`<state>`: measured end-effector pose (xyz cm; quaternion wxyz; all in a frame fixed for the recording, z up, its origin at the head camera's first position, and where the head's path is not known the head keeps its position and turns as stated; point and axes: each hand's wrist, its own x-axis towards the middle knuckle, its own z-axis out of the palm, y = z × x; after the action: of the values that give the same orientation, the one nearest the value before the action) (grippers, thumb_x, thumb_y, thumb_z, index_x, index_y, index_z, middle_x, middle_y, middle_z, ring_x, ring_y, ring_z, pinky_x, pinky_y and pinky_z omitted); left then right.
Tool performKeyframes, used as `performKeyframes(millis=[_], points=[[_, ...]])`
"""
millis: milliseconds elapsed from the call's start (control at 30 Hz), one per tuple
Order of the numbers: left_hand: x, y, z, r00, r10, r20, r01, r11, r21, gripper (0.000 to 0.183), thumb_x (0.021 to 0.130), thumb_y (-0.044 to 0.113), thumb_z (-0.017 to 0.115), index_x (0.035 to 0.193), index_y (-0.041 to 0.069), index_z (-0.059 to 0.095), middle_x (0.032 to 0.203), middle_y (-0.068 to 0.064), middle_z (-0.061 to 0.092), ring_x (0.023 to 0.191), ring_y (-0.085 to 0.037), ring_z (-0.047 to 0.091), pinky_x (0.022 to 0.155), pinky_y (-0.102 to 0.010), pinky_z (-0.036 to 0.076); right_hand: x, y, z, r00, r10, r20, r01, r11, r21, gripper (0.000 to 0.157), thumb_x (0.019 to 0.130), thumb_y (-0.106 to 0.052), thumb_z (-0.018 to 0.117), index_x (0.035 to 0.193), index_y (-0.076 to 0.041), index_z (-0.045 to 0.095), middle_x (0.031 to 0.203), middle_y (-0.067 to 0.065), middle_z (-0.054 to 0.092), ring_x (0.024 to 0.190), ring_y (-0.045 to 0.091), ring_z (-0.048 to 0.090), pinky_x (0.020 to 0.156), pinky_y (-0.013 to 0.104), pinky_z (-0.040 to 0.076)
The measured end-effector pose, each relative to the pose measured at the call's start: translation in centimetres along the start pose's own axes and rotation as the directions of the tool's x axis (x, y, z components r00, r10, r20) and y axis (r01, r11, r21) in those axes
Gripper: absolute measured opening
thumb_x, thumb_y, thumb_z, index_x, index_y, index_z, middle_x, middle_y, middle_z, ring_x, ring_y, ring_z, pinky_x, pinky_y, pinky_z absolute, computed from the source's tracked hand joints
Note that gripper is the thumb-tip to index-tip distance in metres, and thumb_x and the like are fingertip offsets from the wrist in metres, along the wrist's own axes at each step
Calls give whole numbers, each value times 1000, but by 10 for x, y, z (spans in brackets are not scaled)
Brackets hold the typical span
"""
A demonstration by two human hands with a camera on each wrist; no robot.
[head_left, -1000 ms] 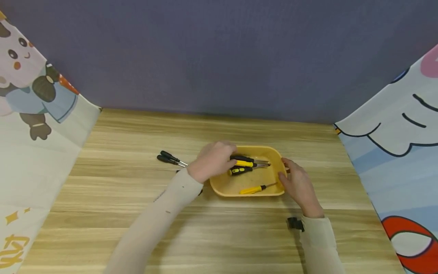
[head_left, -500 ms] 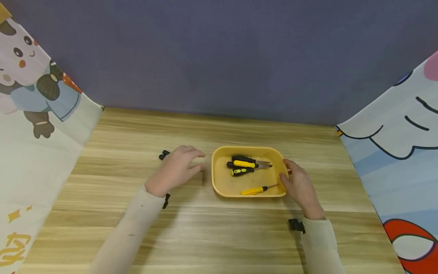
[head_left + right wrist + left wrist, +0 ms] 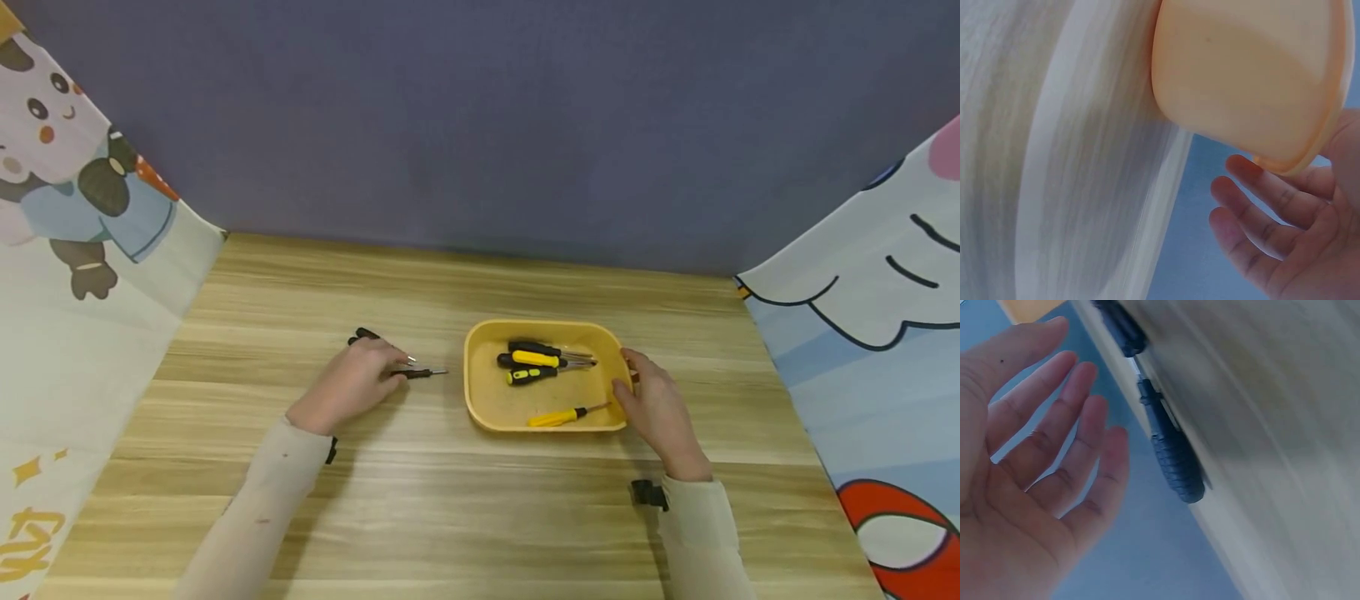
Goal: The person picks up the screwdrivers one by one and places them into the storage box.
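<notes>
My left hand (image 3: pixel 348 383) is over the table on the left, thumb and fingertips right at a black screwdriver (image 3: pixel 416 374) whose tip points toward the box. In the left wrist view its fingers are spread and loosely bent, with a black ribbed screwdriver handle (image 3: pixel 1177 462) on the table beyond them. Black handles (image 3: pixel 365 334) of other screwdrivers stick out behind that hand, which partly hides them. My right hand (image 3: pixel 660 408) grips the right end of a yellow plastic box (image 3: pixel 495 417), thumb over the rim and fingers outside.
Inside the box lie several black and yellow screwdrivers in a cluster (image 3: pixel 536 360), plus a yellow screwdriver (image 3: pixel 555 418) near the front wall. The wood-grain table (image 3: pixel 480 517) ends at a dark blue back panel (image 3: pixel 480 125), with printed cloth at both sides.
My left hand has moved left from over the box, first above the table, then down to the black screwdriver. My right hand stays on the box, which has barely shifted.
</notes>
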<state>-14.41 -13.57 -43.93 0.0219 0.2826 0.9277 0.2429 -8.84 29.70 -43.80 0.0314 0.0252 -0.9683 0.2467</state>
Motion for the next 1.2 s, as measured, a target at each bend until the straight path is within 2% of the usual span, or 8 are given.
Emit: performKeyframes(millis=[333, 533, 833, 1033, 1200], points=[[4, -10, 11, 1000, -6, 19, 5, 998, 69, 21, 85, 15, 81, 103, 6, 77, 105, -8, 72, 100, -28, 65, 90, -47, 52, 2, -1, -1, 1000, -12, 3, 12, 1000, 8, 50, 97, -5, 62, 142, 8, 45, 134, 31, 53, 104, 43, 60, 84, 57, 51], [5, -11, 15, 1000, -24, 16, 22, 995, 92, 21, 84, 15, 82, 102, 6, 77, 103, -8, 72, 99, -27, 65, 89, -45, 53, 2, -1, -1, 1000, -25, -1, 25, 1000, 14, 50, 97, -5, 62, 142, 9, 44, 133, 31, 53, 104, 44, 60, 84, 58, 50], [2, -10, 18, 1000, -17, -7, 17, 995, 100, 17, 85, 15, 82, 99, 7, 77, 99, -6, 72, 94, -26, 66, 87, -44, 54, 1, -1, -1, 1000, -8, 9, 8, 1000, 13, 51, 98, -7, 62, 143, 8, 44, 134, 31, 53, 106, 44, 59, 84, 58, 51], [-1, -9, 16, 999, 7, -44, -3, 994, 112, 18, 88, 16, 80, 102, 5, 76, 102, -8, 71, 97, -27, 66, 88, -45, 53, 0, 1, -1, 1000, -1, 16, 1, 1000, 13, 51, 98, -9, 61, 143, 8, 44, 134, 30, 53, 107, 44, 58, 84, 58, 51], [-2, -5, 11, 993, 40, -108, -29, 994, 102, 18, 88, 15, 79, 102, 4, 76, 105, -10, 71, 98, -30, 65, 88, -47, 53, 0, 2, -1, 1000, 5, 14, -5, 1000, 8, 51, 98, -9, 61, 143, 8, 44, 133, 30, 53, 107, 43, 58, 84, 58, 51]])
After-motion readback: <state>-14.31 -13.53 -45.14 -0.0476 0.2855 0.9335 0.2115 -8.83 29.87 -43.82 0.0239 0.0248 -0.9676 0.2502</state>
